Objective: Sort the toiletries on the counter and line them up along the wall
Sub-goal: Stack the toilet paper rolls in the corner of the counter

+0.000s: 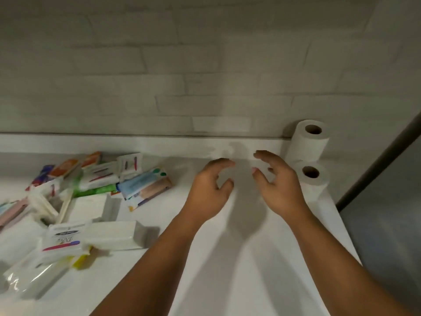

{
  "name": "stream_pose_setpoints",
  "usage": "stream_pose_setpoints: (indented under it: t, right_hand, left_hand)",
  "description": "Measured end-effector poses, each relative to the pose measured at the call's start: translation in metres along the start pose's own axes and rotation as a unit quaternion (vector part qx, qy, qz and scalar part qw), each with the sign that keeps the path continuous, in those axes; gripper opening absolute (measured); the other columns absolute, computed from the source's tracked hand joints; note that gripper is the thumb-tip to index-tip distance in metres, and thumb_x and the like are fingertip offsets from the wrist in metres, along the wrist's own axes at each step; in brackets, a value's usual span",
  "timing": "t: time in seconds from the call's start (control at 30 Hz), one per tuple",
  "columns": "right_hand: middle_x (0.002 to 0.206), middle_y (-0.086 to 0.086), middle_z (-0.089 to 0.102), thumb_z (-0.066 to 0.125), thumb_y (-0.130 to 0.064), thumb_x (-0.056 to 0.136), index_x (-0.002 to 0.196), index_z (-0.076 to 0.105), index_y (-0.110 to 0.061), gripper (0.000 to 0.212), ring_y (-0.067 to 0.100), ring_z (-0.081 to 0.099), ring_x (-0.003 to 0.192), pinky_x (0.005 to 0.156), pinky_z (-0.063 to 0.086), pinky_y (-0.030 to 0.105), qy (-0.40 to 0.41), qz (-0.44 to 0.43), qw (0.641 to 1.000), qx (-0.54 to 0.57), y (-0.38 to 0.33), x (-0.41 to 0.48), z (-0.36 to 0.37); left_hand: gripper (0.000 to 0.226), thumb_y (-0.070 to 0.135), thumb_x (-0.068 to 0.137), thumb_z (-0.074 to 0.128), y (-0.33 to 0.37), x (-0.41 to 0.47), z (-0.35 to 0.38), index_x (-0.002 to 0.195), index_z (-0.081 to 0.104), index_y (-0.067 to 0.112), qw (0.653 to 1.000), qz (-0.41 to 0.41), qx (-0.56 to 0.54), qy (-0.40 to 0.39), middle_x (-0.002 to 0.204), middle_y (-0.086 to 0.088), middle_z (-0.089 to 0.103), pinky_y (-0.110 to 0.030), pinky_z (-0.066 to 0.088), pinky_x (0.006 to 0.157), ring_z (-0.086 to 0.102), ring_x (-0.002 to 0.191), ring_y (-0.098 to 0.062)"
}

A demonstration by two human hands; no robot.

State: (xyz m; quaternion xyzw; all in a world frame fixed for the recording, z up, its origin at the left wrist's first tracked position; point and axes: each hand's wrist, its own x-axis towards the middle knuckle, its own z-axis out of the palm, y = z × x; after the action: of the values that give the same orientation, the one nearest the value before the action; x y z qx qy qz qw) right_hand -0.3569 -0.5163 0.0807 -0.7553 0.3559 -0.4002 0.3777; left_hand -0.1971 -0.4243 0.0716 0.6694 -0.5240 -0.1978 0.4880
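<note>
My 2 forearms reach out; left hand [210, 185] and right hand [276, 181] curl empty, fingers apart. 2 rolls [307, 144] at 1 o'clock, toiletries [91, 190] at 9.

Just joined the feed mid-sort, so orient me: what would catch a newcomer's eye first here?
Two bare hands, the left hand and right hand, hover empty with curled fingers over the middle of the white counter. A jumbled pile of packaged toiletries sprawls at the left, and two toilet paper rolls stand by the wall at the right.
</note>
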Motion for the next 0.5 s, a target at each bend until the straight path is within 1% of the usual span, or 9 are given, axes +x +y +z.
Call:
stream_pose_setpoints:
  t: [0.1,0.17,0.2,0.27,0.33,0.37,0.4,0.47,0.5]
  right_hand:
    - [0.129,-0.014,0.060,0.065,-0.019,0.091,0.125,0.061,-0.023,0.035,-0.007,0.051,0.121,0.102,0.038,0.012,-0.050,-0.006,0.999,0.006,-0.026,-0.021,0.054]
    - [0.128,-0.011,0.061,0.067,-0.017,0.090,0.125,0.062,-0.022,0.035,-0.005,0.052,0.120,0.102,0.038,0.012,-0.080,-0.018,0.997,0.009,-0.044,-0.036,0.091]
    - [0.128,-0.012,0.060,0.067,-0.016,0.090,0.123,0.062,-0.023,0.034,-0.006,0.051,0.120,0.101,0.038,0.012,-0.093,-0.027,0.995,0.010,-0.053,-0.044,0.109]
    - [0.125,-0.021,0.059,0.067,-0.015,0.090,0.119,0.062,-0.030,0.034,-0.010,0.050,0.119,0.100,0.038,0.012,-0.116,-0.034,0.993,0.018,-0.074,-0.059,0.144]
    - [0.119,-0.031,0.057,0.066,-0.011,0.089,0.112,0.061,-0.041,0.038,-0.011,0.050,0.117,0.099,0.040,0.012,-0.130,-0.047,0.990,0.023,-0.092,-0.072,0.176]
    - [0.119,-0.031,0.058,0.066,-0.010,0.089,0.111,0.062,-0.039,0.036,-0.009,0.052,0.117,0.100,0.041,0.013,-0.141,-0.052,0.988,0.027,-0.102,-0.079,0.196]
    - [0.120,-0.028,0.059,0.066,-0.012,0.090,0.112,0.062,-0.039,0.035,-0.006,0.052,0.118,0.101,0.042,0.016,-0.151,-0.053,0.987,0.028,-0.109,-0.085,0.214]
    - [0.127,-0.018,0.059,0.065,-0.020,0.091,0.120,0.062,-0.029,0.031,-0.002,0.051,0.122,0.104,0.043,0.022,-0.176,-0.046,0.983,0.018,-0.121,-0.097,0.252]
    - [0.130,-0.015,0.058,0.065,-0.023,0.091,0.123,0.062,-0.027,0.032,-0.002,0.050,0.124,0.105,0.042,0.023,-0.188,-0.042,0.981,0.009,-0.126,-0.102,0.268]
  left_hand:
    - [0.036,0.010,0.091,0.065,-0.021,-0.038,-0.053,0.124,0.065,0.024,0.999,0.002,0.037,0.027,0.131,0.014,0.058,-0.023,0.046,0.105,0.052,0.123,0.005]
    - [0.033,0.012,0.090,0.066,-0.039,-0.063,-0.089,0.121,0.066,0.025,0.998,-0.004,0.056,0.041,0.131,0.013,0.060,-0.027,0.047,0.105,0.052,0.124,0.003]
    - [0.033,0.012,0.090,0.066,-0.047,-0.074,-0.106,0.120,0.067,0.026,0.997,-0.010,0.062,0.045,0.131,0.014,0.060,-0.030,0.046,0.106,0.051,0.126,0.002]
    - [0.032,0.013,0.090,0.066,-0.066,-0.097,-0.141,0.118,0.066,0.028,0.996,-0.027,0.070,0.050,0.131,0.016,0.060,-0.036,0.045,0.108,0.051,0.129,-0.002]
    - [0.032,0.014,0.090,0.066,-0.081,-0.118,-0.174,0.117,0.066,0.030,0.994,-0.056,0.075,0.052,0.130,0.018,0.060,-0.037,0.046,0.107,0.053,0.125,-0.001]
    - [0.032,0.014,0.090,0.066,-0.091,-0.130,-0.194,0.117,0.066,0.031,0.993,-0.067,0.082,0.056,0.129,0.018,0.060,-0.037,0.046,0.106,0.053,0.123,-0.001]
    - [0.032,0.014,0.091,0.067,-0.098,-0.140,-0.210,0.117,0.066,0.031,0.991,-0.074,0.089,0.062,0.129,0.018,0.059,-0.037,0.046,0.106,0.053,0.124,-0.002]
    - [0.032,0.015,0.091,0.066,-0.116,-0.159,-0.244,0.118,0.067,0.032,0.989,-0.088,0.098,0.071,0.130,0.018,0.058,-0.037,0.048,0.104,0.052,0.125,-0.003]
    - [0.032,0.015,0.091,0.066,-0.123,-0.167,-0.258,0.117,0.067,0.033,0.987,-0.097,0.100,0.075,0.130,0.019,0.058,-0.036,0.050,0.101,0.053,0.124,-0.004]
